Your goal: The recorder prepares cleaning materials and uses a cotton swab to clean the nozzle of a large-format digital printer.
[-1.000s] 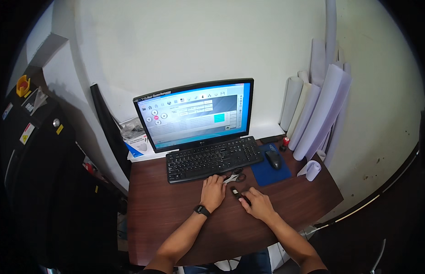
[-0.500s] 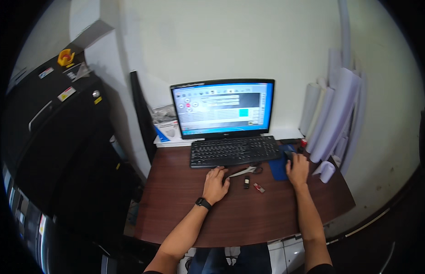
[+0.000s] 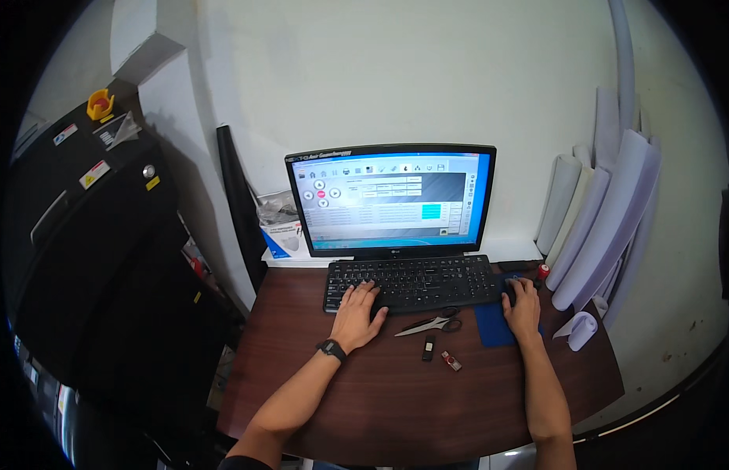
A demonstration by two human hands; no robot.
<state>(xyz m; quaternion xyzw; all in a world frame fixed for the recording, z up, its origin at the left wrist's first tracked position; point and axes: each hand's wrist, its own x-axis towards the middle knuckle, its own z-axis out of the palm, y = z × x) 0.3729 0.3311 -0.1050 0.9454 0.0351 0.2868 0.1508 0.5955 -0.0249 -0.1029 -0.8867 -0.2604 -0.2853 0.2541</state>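
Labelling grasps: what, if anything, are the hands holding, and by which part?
Right hand holds the computer mouse from above; exact contacts hidden. Left hand holds nothing, lying over the left end of the black keyboard.

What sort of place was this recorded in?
Probably a print shop or a small office: a monitor and keyboard on a brown desk, large rolls that look like paper against the wall, and a big black machine at the left.
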